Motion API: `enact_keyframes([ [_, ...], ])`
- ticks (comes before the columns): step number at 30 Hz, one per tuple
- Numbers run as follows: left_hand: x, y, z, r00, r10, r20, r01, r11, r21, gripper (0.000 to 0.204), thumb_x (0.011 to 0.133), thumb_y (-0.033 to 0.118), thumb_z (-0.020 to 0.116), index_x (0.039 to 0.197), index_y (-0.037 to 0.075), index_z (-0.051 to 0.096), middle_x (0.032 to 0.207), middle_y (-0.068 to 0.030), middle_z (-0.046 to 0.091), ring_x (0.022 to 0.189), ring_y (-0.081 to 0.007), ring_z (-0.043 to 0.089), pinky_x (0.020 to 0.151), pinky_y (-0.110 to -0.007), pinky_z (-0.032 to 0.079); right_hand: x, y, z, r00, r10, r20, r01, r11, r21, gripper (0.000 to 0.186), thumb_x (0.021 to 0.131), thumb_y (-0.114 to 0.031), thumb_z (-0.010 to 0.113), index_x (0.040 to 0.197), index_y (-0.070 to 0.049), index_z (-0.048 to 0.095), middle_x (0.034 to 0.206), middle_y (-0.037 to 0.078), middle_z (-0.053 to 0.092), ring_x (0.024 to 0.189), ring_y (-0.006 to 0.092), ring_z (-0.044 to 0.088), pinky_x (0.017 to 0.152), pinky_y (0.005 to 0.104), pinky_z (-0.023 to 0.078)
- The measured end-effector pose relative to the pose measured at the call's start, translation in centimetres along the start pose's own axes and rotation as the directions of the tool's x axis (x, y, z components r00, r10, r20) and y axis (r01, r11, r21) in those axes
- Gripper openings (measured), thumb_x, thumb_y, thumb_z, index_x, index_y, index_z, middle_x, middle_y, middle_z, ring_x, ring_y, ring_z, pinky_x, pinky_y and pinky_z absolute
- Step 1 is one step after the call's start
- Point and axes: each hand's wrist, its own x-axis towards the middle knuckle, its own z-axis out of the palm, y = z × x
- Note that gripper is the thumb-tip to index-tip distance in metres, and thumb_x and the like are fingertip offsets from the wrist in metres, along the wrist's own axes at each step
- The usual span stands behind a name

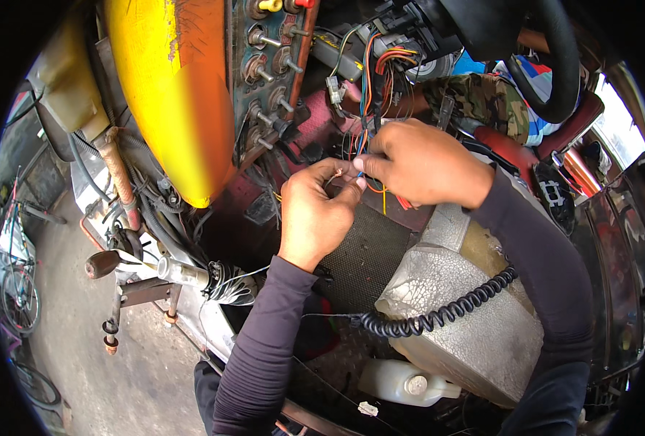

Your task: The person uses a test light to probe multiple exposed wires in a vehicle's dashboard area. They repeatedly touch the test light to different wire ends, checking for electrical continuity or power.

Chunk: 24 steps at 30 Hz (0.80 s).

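Note:
A bundle of coloured wires [367, 87], with blue, orange and dark strands, hangs from under the steering column and runs down between my hands. My left hand [314, 218] is closed, its thumb and forefinger pinching a blue wire. A bare copper wire end [338, 174] shows beside these fingers. Right above and touching it, my right hand [426, 164] is closed on the same wires, thumb pointing at the left fingertips. Loose yellow and red wire ends [384, 200] dangle below the right hand. The exact joint between the fingertips is hidden.
Left stands a panel of toggle switches [268, 73] beside a yellow-orange body panel [166, 94]. A black steering wheel [562, 73] is at upper right. A coiled black cable [439, 317] crosses the silver cover [468, 312]; a white jug [399, 381] lies below. Someone in camouflage trousers [493, 105] sits beyond.

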Motion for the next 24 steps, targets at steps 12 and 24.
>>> enact_keyframes([
  [12,0.7,1.5,-1.3,0.994,-0.051,0.097,0.057,0.996,-0.064,0.011,0.099,0.006,0.073,0.105,-0.002,0.075,0.079,0.0034,0.066,0.071,-0.003,0.055,0.064,-0.021,0.044,-0.7,1.6,0.7,0.929,-0.311,-0.202,0.321,0.947,0.014,0.011,0.093,-0.009,0.071,0.096,0.001,0.07,0.081,0.014,0.071,0.072,0.0292,0.07,0.065,0.0359,0.054],
  [24,0.6,0.8,-1.0,0.999,0.001,0.035,0.004,0.99,-0.138,0.009,0.097,0.005,0.073,0.099,-0.004,0.074,0.081,0.0005,0.068,0.074,-0.0045,0.057,0.066,-0.025,0.048,-0.7,0.7,0.0,0.995,0.082,0.056,-0.099,0.84,0.534,0.029,0.101,-0.022,0.067,0.098,0.006,0.074,0.073,0.007,0.07,0.057,0.0143,0.066,0.055,0.0334,0.052],
])
